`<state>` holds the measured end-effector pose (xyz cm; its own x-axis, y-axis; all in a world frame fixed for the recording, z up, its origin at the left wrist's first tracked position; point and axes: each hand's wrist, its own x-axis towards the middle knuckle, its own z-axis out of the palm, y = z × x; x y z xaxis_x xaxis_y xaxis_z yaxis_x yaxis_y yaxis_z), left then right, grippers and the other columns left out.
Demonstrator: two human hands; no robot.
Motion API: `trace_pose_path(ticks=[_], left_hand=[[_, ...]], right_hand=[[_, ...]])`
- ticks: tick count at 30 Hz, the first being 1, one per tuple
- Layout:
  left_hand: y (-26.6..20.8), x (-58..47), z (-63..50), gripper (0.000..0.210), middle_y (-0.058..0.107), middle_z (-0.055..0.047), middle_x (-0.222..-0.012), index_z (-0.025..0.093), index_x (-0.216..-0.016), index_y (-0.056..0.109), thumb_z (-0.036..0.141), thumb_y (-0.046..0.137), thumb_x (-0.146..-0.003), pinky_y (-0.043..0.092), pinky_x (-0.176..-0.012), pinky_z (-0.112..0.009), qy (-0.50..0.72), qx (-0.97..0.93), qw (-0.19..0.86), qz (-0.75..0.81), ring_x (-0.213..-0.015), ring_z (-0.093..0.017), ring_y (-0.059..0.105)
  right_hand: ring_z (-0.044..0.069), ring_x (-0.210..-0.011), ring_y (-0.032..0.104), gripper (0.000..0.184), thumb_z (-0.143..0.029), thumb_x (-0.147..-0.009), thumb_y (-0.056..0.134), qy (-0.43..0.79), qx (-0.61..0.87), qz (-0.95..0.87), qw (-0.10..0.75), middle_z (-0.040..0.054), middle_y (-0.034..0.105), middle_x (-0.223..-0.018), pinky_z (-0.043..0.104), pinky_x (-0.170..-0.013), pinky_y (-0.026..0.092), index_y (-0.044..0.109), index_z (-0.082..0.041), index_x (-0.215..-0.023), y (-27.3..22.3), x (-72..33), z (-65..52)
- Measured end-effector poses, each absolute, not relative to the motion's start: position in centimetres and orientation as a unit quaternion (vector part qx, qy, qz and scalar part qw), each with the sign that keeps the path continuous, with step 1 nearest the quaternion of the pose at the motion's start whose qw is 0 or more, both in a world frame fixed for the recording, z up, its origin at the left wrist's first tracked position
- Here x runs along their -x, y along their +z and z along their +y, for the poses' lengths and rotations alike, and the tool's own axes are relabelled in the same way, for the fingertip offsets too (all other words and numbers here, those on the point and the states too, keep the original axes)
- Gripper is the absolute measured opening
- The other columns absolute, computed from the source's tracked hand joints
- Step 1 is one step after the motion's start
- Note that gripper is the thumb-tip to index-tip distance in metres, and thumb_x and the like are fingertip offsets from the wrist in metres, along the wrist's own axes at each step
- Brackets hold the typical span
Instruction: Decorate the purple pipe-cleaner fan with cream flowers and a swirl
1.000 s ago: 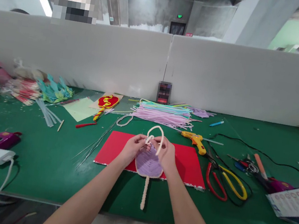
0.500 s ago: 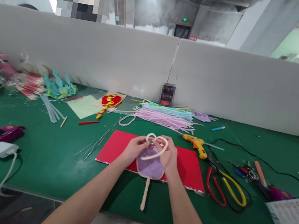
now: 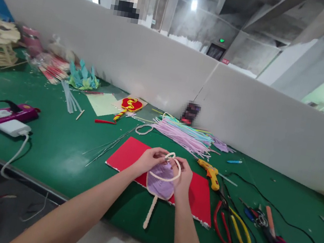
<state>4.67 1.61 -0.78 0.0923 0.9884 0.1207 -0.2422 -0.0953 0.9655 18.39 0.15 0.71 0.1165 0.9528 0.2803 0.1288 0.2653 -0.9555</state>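
Both hands pinch a cream pipe cleaner (image 3: 162,179), which bends into a small loop at the top with a longer curved tail. My left hand (image 3: 151,161) grips the loop's left side with closed fingertips. Fingers of my right hand (image 3: 184,176) are closed on the other side of the loop. Right below them lies a purple fan-shaped piece (image 3: 158,189) with a cream rim and a cream wrapped handle (image 3: 150,214); the hands partly cover its top. It rests over a red board (image 3: 129,151) with ragged white edges.
A yellow glue gun (image 3: 211,173) and red-and-yellow-handled pliers (image 3: 234,229) lie to the right. Behind are purple pipe cleaners (image 3: 182,136) and a red-and-yellow fan piece (image 3: 131,105). A purple power strip (image 3: 17,114) sits left; a partition (image 3: 147,61) backs the green table.
The view has tilted and turned left. The pipe cleaner's loop looks smaller and narrower, its tail hanging over the purple piece. Both hands keep their pinch.
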Motion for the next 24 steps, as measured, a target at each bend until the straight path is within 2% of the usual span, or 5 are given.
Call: trace_pose_path(ticks=[8,12,16,20,24], left_hand=[[-0.9,-4.0,2.2,0.025,0.067,-0.003,-0.066,0.013,-0.078,0.065,0.031,0.07,-0.062,0.05,-0.058,-0.024,0.579,-0.459,0.531,0.415,-0.056,-0.012,0.061],[-0.8,-3.9,2.3,0.023,0.066,-0.002,-0.062,0.013,-0.076,0.065,0.03,0.07,-0.062,0.049,-0.056,-0.024,0.564,-0.481,0.515,0.432,-0.054,-0.012,0.059],[-0.8,-4.1,2.1,0.019,0.065,-0.001,-0.061,0.013,-0.075,0.066,0.027,0.068,-0.063,0.048,-0.057,-0.023,0.541,-0.525,0.49,0.438,-0.056,-0.012,0.059],[0.3,-3.9,1.2,0.017,0.066,-0.004,-0.076,0.015,-0.083,0.067,0.027,0.056,-0.076,0.047,-0.066,-0.024,0.528,-0.573,0.455,0.432,-0.07,-0.015,0.06],[1.3,-3.6,0.3,0.027,0.061,-0.006,-0.102,0.02,-0.108,0.06,0.026,0.048,-0.084,0.043,-0.086,-0.029,0.513,-0.676,0.359,0.387,-0.096,-0.018,0.056]], right_hand=[[0.02,-0.074,0.063,0.032,-0.034,-0.064,0.067,0.473,0.443,-0.542,0.535,0.0069,0.07,-0.087,0.032,-0.064,0.051,0.066,-0.018,-0.091,1.1,-19.0,0.4],[0.015,-0.063,0.06,0.028,-0.039,-0.071,0.061,0.562,0.441,-0.456,0.531,0.0039,0.068,-0.076,0.025,-0.053,0.048,0.066,-0.018,-0.089,1.2,-19.4,0.4],[0.013,-0.055,0.056,0.025,-0.035,-0.062,0.07,0.577,0.449,-0.465,0.499,0.0015,0.066,-0.066,0.023,-0.047,0.046,0.067,-0.017,-0.079,0.8,-19.2,0.3],[0.011,-0.052,0.054,0.021,-0.03,-0.056,0.073,0.564,0.469,-0.464,0.496,-0.0013,0.063,-0.059,0.021,-0.044,0.044,0.065,-0.017,-0.069,0.2,-19.3,0.7],[0.012,-0.052,0.055,0.022,-0.032,-0.056,0.072,0.548,0.483,-0.469,0.497,-0.001,0.064,-0.061,0.022,-0.045,0.045,0.063,-0.017,-0.069,-0.3,-19.6,1.1]])
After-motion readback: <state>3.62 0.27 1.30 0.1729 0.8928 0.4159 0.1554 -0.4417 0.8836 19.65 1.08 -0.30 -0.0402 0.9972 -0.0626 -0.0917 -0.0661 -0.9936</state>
